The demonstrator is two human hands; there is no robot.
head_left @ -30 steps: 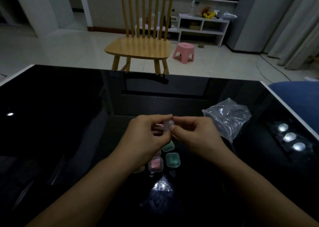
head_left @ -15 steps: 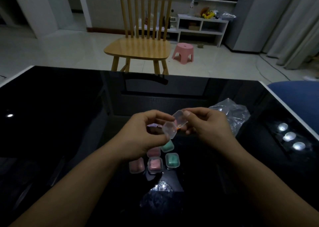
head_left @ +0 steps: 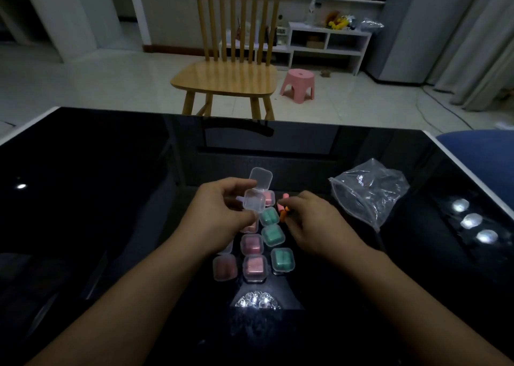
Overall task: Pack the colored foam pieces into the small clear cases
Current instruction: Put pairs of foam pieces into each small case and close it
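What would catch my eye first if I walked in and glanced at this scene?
Probably the cluster of small clear plastic cases filled with pink and green foam pieces at the middle of the glossy black table. Just above them, the left hand holds an open empty clear case, while the right hand pinches orange foam pieces.

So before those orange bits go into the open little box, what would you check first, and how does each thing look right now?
1. Case open: ok. The clear case in the left hand has its lid flipped up.
2. Case empty: looks ok, no colour shows inside.
3. Pieces in hand: ok. The right hand pinches orange foam pieces at its fingertips.
4. How many pieces: cannot tell, the fingers hide part of them.
5. Path to the case: ok. The pieces sit just right of the case, nothing between.
6. Room to set it down: ok. The filled cases are clustered below the hands, with bare black table around them.
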